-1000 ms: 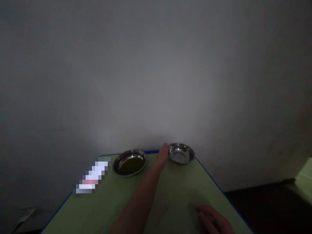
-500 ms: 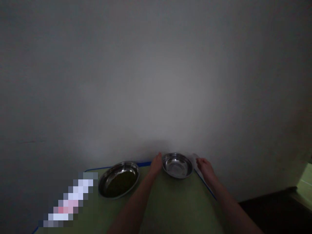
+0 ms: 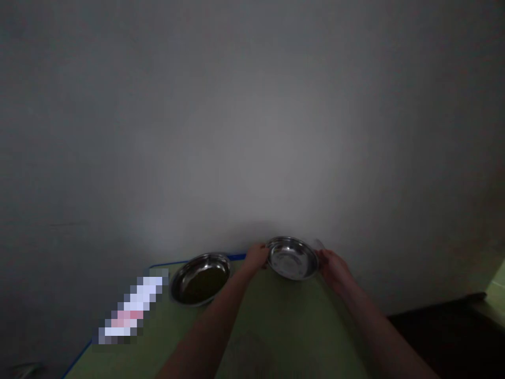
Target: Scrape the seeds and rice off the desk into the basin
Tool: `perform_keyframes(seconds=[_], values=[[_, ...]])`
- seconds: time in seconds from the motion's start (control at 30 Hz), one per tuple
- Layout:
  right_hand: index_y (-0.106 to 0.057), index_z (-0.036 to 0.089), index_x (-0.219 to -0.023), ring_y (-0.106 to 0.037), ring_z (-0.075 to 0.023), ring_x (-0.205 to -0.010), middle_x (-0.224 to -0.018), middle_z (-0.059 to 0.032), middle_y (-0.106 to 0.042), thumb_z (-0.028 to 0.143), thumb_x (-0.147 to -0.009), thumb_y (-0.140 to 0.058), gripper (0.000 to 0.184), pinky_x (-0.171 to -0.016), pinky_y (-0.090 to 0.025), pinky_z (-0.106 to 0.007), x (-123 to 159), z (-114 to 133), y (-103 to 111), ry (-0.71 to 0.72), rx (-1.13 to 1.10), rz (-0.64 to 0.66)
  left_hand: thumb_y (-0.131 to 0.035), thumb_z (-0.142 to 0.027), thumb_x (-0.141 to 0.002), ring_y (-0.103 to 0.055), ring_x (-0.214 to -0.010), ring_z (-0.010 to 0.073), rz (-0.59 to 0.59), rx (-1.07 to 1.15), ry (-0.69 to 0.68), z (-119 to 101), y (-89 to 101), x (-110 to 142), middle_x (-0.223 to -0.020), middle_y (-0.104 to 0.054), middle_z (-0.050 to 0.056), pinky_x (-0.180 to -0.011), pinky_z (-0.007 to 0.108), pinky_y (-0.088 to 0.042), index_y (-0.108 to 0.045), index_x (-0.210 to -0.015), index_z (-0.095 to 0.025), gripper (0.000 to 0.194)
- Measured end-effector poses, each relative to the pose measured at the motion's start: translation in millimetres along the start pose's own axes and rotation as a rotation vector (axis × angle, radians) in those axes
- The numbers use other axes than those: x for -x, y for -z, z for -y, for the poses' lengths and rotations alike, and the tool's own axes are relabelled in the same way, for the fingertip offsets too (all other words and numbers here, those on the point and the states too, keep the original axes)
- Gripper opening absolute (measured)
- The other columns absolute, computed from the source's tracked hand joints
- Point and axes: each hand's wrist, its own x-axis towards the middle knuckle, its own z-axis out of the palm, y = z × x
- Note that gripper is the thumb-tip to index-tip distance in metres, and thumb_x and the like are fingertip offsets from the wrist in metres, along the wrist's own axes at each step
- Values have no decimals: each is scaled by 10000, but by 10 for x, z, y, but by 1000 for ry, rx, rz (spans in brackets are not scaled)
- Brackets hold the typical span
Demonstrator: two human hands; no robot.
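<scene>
An empty-looking shiny metal bowl [image 3: 291,259] is at the far end of the table, tilted slightly, between my two hands. My left hand [image 3: 257,256] is closed at its left rim, fingers partly hidden by the hand's back. At the right rim my right hand [image 3: 333,267] is closed too, its fingertips dark and blurred against the metal. Left of my left forearm stands a second metal bowl [image 3: 194,269], holding a layer of something dark green, too dim to name. Behind my right hand a thin, pale, see-through piece [image 3: 319,244] pokes up.
The green table [image 3: 292,331] has a blue edge and meets a plain grey wall [image 3: 252,131]. On its left side lies a pixelated white and pink item [image 3: 132,308]. Dark floor [image 3: 437,337] shows on the right.
My right hand has come up from the near table to the empty bowl's right rim. My left hand, beside that bowl before, has closed on its left rim. The view has shifted a little.
</scene>
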Motion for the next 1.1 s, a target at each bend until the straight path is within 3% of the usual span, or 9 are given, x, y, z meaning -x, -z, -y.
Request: perform_keyframes(seconds=[0.13,0.2,0.43,0.6,0.67,0.77,0.9,1.0,1.1], values=[[-538,220,-652,-665,-179,-630,-664,-40,-688,317,-663,-657,154,-582,-544,-283,277,251,-59,-97,-75,41,-517,-206,-874,-602,-572,126,-20,111,10,-81,155,327,-661,-627,16,-633,306,-543,-629,-953,-89,180],[-548,215,-656,-671,-191,-644,-676,-53,-694,304,-679,-656,142,-589,-550,-294,430,351,-97,-133,-94,72,-535,-160,-830,-570,-494,110,-8,162,10,-94,243,532,-563,-585,-13,-586,282,-538,-634,-856,-93,122],[-572,214,-672,-703,-190,-795,-806,-64,-737,229,-758,-660,124,-778,-564,-320,847,572,-60,-197,-139,109,-550,-144,-756,-607,-547,119,-16,293,-36,26,701,1450,-662,-656,24,-583,267,-544,-665,-927,-121,207],[-615,212,-677,-691,-162,-694,-696,-39,-715,182,-796,-610,123,-738,-576,-302,1081,597,28,-247,-120,83,-589,-188,-718,-603,-577,130,1,365,-39,195,882,2290,-748,-685,53,-539,258,-524,-688,-1027,-132,329],[-624,208,-670,-681,-150,-662,-669,-33,-704,166,-803,-597,143,-708,-576,-282,1212,580,39,-276,-110,92,-605,-214,-715,-600,-580,129,73,334,-4,301,816,2654,-759,-690,48,-520,242,-505,-694,-1039,-151,342],[-642,194,-670,-673,-140,-652,-673,-40,-701,146,-812,-591,159,-692,-568,-261,1414,536,44,-316,-93,122,-634,-247,-694,-608,-589,136,153,267,65,537,562,3199,-760,-701,36,-495,221,-478,-715,-998,-157,328],[-658,180,-685,-659,-136,-622,-669,-43,-696,142,-803,-623,129,-670,-561,-256,1605,472,59,-353,-61,154,-633,-305,-697,-604,-587,135,252,237,195,1085,97,3795,-754,-707,17,-502,215,-465,-729,-986,-181,328],[-659,178,-676,-655,-133,-609,-671,-44,-697,135,-799,-629,134,-641,-559,-245,1697,434,69,-374,-36,159,-647,-319,-674,-634,-699,180,195,174,264,1655,-160,4015,-791,-712,13,-567,249,-495,-734,-976,-202,335],[-663,171,-666,-651,-128,-583,-658,-46,-697,117,-801,-616,153,-594,-554,-228,1776,383,58,-394,-11,152,-654,-304,-643,-645,-819,218,90,152,288,2187,-269,4012,-827,-724,20,-690,287,-512,-743,-926,-190,318]])
